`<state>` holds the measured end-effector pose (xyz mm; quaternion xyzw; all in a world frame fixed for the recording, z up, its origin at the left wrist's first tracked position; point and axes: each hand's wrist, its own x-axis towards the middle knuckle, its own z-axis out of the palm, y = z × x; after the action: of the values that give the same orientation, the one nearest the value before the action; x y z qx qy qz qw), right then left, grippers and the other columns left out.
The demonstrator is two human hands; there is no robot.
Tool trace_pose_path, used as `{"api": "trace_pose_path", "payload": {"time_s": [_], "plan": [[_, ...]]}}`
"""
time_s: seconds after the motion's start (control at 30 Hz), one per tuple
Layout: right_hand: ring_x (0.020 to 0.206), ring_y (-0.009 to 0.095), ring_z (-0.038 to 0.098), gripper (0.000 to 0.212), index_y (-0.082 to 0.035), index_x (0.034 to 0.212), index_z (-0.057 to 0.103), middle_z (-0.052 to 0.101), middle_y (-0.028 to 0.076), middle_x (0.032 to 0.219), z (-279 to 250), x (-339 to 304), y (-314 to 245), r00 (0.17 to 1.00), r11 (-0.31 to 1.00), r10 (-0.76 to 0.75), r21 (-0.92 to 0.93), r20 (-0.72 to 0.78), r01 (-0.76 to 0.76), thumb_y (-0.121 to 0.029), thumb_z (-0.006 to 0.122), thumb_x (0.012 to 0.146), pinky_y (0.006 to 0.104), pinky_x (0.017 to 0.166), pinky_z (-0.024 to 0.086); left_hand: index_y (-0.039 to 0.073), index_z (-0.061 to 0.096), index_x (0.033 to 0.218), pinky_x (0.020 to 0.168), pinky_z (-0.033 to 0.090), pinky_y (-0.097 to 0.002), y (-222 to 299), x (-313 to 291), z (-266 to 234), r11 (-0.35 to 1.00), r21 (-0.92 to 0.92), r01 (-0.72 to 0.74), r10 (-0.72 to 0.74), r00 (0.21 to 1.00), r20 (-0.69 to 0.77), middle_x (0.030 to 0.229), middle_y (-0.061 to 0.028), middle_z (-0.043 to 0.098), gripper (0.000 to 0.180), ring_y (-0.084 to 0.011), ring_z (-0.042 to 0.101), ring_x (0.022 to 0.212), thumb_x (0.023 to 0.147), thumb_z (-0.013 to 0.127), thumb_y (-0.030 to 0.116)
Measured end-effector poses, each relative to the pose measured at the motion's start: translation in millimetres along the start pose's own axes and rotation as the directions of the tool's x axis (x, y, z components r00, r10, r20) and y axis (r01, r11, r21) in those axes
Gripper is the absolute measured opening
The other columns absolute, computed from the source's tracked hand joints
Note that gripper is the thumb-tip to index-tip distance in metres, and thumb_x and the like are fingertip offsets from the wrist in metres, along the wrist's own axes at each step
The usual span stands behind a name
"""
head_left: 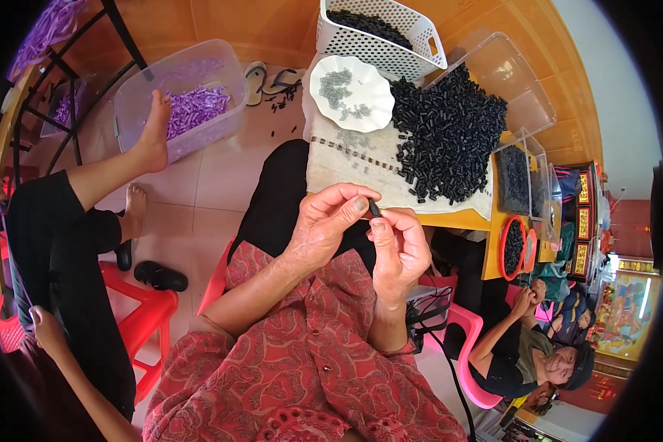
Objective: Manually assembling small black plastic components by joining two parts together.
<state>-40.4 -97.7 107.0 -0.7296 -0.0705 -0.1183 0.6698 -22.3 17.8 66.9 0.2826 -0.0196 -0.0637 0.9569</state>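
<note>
Between my two hands, in front of my chest at the table's near edge, is a small black tube-shaped piece (pixel 374 208). My left hand (pixel 323 227) pinches its upper end between thumb and fingertips. From the other side, my right hand (pixel 398 258) grips its lower end with thumb and forefinger. Just beyond lies a light cloth (pixel 339 173) bearing a big heap of similar black pieces (pixel 449 136). A scalloped white plate (pixel 381 88) on it carries small clear-grey parts (pixel 337 87), and some more lie loose on the cloth beside the plate.
A white perforated basket (pixel 427 40) of black pieces stands behind the plate. Clear plastic boxes (pixel 527 81) and a red round bowl (pixel 502 250) sit to the right. Left, a translucent tub (pixel 232 121) holds purple strips near another person's bare foot (pixel 155 136). Another person (pixel 527 353) sits at right.
</note>
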Motion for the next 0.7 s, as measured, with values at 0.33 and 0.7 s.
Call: {"api": "trace_pose_path", "payload": {"time_s": [0.33, 0.7], "plan": [[0.076, 0.008, 0.052, 0.013, 0.005, 0.096, 0.060, 0.058, 0.007, 0.092, 5.9, 10.3, 6.9, 0.998, 0.999, -0.018, -0.049, 0.053, 0.021, 0.003, 0.066, 0.084, 0.0203, 0.068, 0.043, 0.000, 0.064, 0.103, 0.073, 0.048, -0.0236, -1.7, 7.7, -9.1, 0.997, -0.070, 0.044, -0.048, 0.998, -0.051, 0.090, -0.0021, 0.063, 0.017, -0.0083, 0.057, 0.080, 0.094, 0.057, 0.013], [0.076, 0.011, 0.054, 0.011, 0.004, 0.092, 0.057, 0.058, 0.007, 0.089, 11.3, 18.4, 27.2, 0.982, 0.942, -0.173, -0.277, 0.078, 0.188, 0.003, 0.065, 0.085, 0.0205, 0.067, 0.044, 0.000, 0.064, 0.096, 0.074, 0.047, -0.0222, -3.8, 15.1, -19.1, 0.990, -0.118, 0.072, -0.085, 0.990, -0.110, 0.088, -0.0021, 0.063, 0.012, -0.0080, 0.056, 0.079, 0.093, 0.059, 0.011]]}}
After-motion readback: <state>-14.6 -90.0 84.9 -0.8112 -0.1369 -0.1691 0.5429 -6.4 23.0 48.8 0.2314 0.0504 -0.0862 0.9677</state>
